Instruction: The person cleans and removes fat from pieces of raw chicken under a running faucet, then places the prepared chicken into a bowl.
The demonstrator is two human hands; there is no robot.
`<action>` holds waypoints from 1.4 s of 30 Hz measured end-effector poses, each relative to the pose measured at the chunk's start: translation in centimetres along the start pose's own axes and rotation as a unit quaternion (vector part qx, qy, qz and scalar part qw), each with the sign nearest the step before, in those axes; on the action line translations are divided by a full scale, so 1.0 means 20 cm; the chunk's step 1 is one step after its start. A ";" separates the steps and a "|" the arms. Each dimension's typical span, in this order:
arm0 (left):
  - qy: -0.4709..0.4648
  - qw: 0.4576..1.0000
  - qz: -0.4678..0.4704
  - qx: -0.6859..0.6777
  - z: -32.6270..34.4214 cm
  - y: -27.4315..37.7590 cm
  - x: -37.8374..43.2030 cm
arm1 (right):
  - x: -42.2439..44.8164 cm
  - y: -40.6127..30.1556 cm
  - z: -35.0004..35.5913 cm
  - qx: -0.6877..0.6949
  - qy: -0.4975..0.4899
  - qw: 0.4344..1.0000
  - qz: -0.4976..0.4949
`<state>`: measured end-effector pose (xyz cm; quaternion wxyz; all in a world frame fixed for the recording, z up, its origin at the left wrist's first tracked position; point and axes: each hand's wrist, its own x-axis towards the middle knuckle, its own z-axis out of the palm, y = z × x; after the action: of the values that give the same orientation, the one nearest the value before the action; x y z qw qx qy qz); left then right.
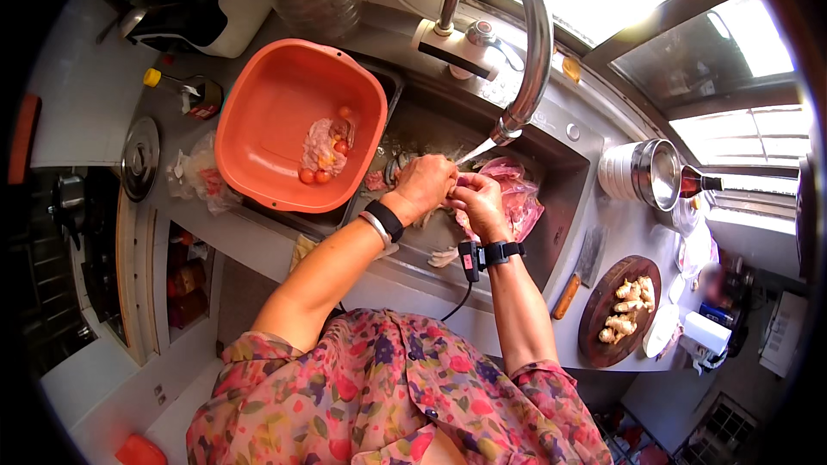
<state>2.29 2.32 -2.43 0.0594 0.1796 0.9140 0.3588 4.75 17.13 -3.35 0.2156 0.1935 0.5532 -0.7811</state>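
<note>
My left hand and my right hand meet over a steel sink, fingers bent together beneath running water. Whatever lies between the fingertips is hidden. Raw pink poultry rests in the sink beside and beyond my right hand, with a pale foot nearer me. Small pieces of offal lie left of my left hand. In an orange plastic basin, on the sink's left side, sit a pinkish lump of innards and several round orange-red yolks.
A curved metal faucet arches over the sink. To the right are a wooden-handled cleaver and a round chopping board bearing ginger. A sauce bottle, a pot lid and a plastic bag flank the basin's left.
</note>
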 end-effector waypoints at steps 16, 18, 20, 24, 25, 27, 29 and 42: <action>0.013 0.951 -0.119 -0.286 0.02 -0.09 0.00 | -0.01 -0.02 -0.04 0.124 -0.015 0.991 0.043; 0.001 0.948 -0.117 -0.298 -0.02 -0.05 0.01 | -0.02 -0.03 -0.04 0.105 -0.019 0.993 0.041; -0.025 0.966 -0.098 -0.237 -0.06 -0.03 0.02 | -0.01 -0.03 -0.03 0.077 -0.023 0.996 0.034; -0.020 0.990 -0.072 -0.119 -0.02 0.00 0.05 | 0.01 -0.03 -0.02 -0.034 -0.021 0.999 -0.017; -0.014 0.992 -0.082 -0.092 -0.01 0.01 0.06 | 0.01 -0.03 -0.01 -0.034 -0.021 0.999 -0.017; -0.007 0.994 -0.093 -0.064 -0.01 0.02 0.07 | 0.00 -0.03 0.00 -0.052 -0.008 0.998 -0.047; -0.005 0.992 -0.093 -0.090 -0.02 0.03 0.07 | -0.01 -0.03 0.00 -0.044 -0.006 0.998 -0.044; -0.054 0.932 -0.110 -0.341 -0.02 -0.09 0.03 | -0.02 -0.08 -0.03 0.029 -0.051 0.998 0.032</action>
<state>1.18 1.03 -3.34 0.2056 0.0659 0.7460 0.6299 4.22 18.18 -2.18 0.2627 0.1777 0.5120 -0.7983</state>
